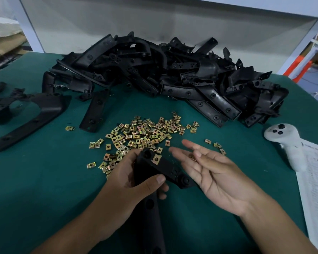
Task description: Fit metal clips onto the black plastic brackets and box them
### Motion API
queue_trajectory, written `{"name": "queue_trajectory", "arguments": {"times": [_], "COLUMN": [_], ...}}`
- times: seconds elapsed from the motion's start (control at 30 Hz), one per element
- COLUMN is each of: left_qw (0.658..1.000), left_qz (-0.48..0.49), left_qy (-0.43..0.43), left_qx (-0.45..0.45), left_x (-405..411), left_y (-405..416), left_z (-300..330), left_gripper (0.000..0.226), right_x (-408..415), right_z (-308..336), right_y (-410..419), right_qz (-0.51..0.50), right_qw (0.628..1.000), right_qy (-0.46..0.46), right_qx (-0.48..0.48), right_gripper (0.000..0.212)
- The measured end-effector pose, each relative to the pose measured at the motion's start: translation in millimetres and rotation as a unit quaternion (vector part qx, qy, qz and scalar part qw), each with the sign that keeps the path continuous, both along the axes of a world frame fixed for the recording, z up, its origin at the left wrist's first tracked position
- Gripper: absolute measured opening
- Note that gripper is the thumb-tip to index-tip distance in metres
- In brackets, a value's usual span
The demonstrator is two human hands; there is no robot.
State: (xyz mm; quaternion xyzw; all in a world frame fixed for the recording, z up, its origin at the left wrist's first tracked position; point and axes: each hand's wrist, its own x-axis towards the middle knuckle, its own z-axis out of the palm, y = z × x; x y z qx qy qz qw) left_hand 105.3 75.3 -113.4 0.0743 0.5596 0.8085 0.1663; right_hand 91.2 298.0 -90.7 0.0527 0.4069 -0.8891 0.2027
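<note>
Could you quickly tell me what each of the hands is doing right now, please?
Left hand: grips a black bracket with one clip fitted.
Right hand: open, palm up; a clip may lie on its fingers, but I cannot tell.

Before you on the table (pixel 44 180), your left hand (pixel 125 180) holds a bracket (pixel 154 173) just left of your right hand (pixel 215 176), with the clips (pixel 136 136) behind them, the bracket heap (pixel 173 70) farther back, and a controller (pixel 286 142) at right.

Factory assembly bench: heaped black brackets (pixel 173 70), loose metal clips (pixel 141 134), green mat (pixel 44 180).
</note>
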Motion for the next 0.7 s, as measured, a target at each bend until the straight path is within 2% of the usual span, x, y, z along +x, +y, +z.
{"name": "queue_trajectory", "arguments": {"times": [0.1,0.23,0.7], "left_qw": [1.000,1.000,1.000], "left_qz": [0.007,0.003,0.015], "left_qy": [-0.007,-0.012,-0.006], "left_qx": [-0.003,-0.012,-0.013], "left_x": [0.5,1.7,2.6], "left_y": [0.1,-0.8,2.0], "left_z": [0.6,4.4,6.4], "left_gripper": [0.036,0.036,0.034], "right_x": [-0.3,1.5,0.8], "right_z": [-0.2,-0.9,-2.7], "right_y": [-2.3,-3.2,-2.0], "right_qz": [-0.008,-0.021,-0.006], "right_qw": [0.998,0.996,0.990], "right_qy": [-0.023,-0.038,0.049], "right_qx": [0.059,0.080,0.131], "right_gripper": [0.038,0.024,0.028]}}
